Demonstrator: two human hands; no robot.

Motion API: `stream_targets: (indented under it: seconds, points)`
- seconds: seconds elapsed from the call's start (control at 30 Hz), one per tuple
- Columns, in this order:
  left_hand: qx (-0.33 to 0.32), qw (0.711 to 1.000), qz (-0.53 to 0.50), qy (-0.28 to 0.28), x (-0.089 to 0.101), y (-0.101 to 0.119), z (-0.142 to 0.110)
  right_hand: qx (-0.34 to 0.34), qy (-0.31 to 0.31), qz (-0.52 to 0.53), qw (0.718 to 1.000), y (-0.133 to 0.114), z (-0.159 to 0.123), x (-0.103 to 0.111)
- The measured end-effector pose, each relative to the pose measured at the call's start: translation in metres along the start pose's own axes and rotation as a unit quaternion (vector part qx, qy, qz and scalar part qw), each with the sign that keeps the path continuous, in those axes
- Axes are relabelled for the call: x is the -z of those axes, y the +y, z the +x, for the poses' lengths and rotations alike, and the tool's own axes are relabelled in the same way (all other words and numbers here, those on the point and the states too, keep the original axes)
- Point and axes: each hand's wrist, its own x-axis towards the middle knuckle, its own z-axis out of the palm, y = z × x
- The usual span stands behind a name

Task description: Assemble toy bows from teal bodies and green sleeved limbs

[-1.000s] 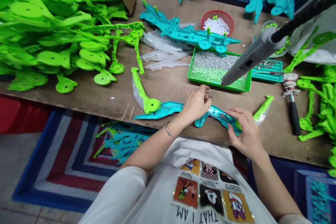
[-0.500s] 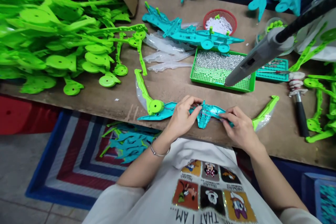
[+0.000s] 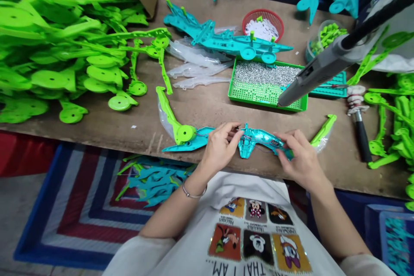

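Teal shell is lying hollow side up along the near edge of the workbench, its short middle stub pointing toward the wearer. A green limb is overlapping its left portion at a round disc; a second green limb is showing beyond the right hand.

Left hand is resting over the shell just left of the stub, thumb and forefinger curling toward each other beside a thin reddish wire. Right hand is bracketing the shell's right portion, thumb on the near side, forefinger on the far. Fingers are hiding the contact points, so I cannot tell whether either grip is fully closed, or on what.

Handling, by judgement: the shell is probably behaving as light, stiff moulded plastic, its glossy walls being somewhat slippery. The wire is likely the fragile element, being soft and easily snagged or pinched. Best hold: the outer side walls near the stub, keeping fingertips off the wire and not lifting by the green limbs, which may be pivoting.
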Motion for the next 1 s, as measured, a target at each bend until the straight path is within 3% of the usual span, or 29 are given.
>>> stream_targets:
  seconds: [0.1,0.23,0.47,0.57,0.73,0.83,1.0]
  points:
    - [-0.033,0.999,0.039,0.002,0.004,0.004,0.0,0.002,0.019,-0.006,1.0,0.002,0.001,-0.015]
    - [-0.079,0.992,0.086,-0.041,0.009,0.007,-0.001,-0.002,0.054,-0.013,0.998,0.005,0.007,-0.029]
    - [-0.075,0.992,0.026,-0.095,0.012,0.009,-0.008,-0.013,0.028,-0.03,0.999,0.007,0.016,-0.043]
    - [-0.089,0.989,0.017,-0.116,0.014,0.009,-0.008,-0.005,0.01,-0.024,1.0,0.009,0.019,-0.046]
    - [-0.114,0.976,-0.029,-0.184,0.018,0.008,-0.005,-0.015,0.034,-0.015,0.999,0.014,0.023,-0.047]
    - [-0.132,0.965,-0.006,-0.225,0.02,0.009,0.002,-0.002,0.021,0.003,1.0,0.015,0.026,-0.045]
    - [-0.186,0.956,0.029,-0.226,0.017,0.009,0.017,-0.006,0.017,0.01,1.0,0.014,0.03,-0.043]
